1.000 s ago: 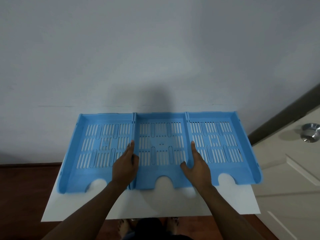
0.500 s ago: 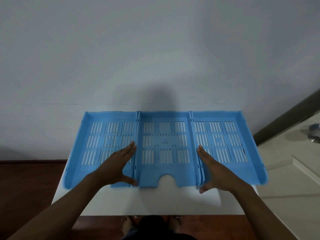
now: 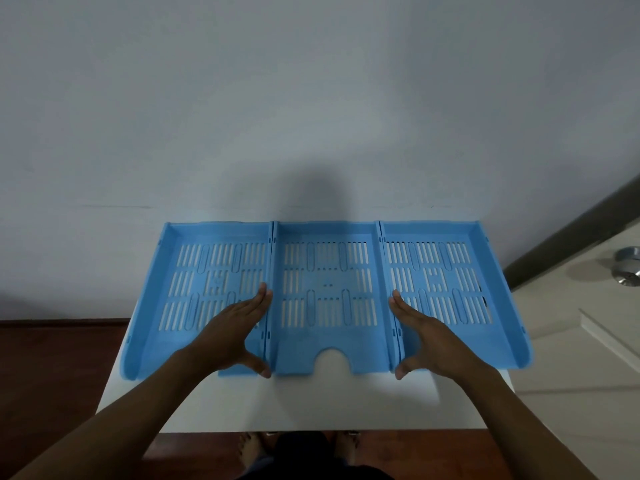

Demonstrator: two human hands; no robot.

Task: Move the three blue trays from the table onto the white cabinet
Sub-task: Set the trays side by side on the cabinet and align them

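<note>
1. Head view: we see three blue trays side by side, walls touching, across the middle of the frame on a white surface (image 3: 311,403) set against a pale wall (image 3: 311,98). We cannot tell whether this surface is the table or the cabinet.
2. The left tray (image 3: 194,271) sits at centre left, its near left corner reaching past the surface's edge. The middle tray (image 3: 325,334) lies at the centre, with a rounded notch in its near edge. The right tray (image 3: 450,258) sits at centre right, close to the surface's right edge.
3. Our left hand (image 3: 235,334) lies in the left tray, fingers straight along the wall shared with the middle tray, thumb spread toward the near corner. It is flat and unclenched, gripping nothing.
4. Our right hand (image 3: 429,337) mirrors it in the right tray, fingers stretched along the middle tray's other wall, thumb spread out, likewise grasping nothing.
5. At the right edge of the frame stands a cream door (image 3: 588,358) with a metal knob (image 3: 628,270). Dark wooden floor (image 3: 52,358) fills the lower left, and bare feet (image 3: 247,448) show at the bottom centre.
</note>
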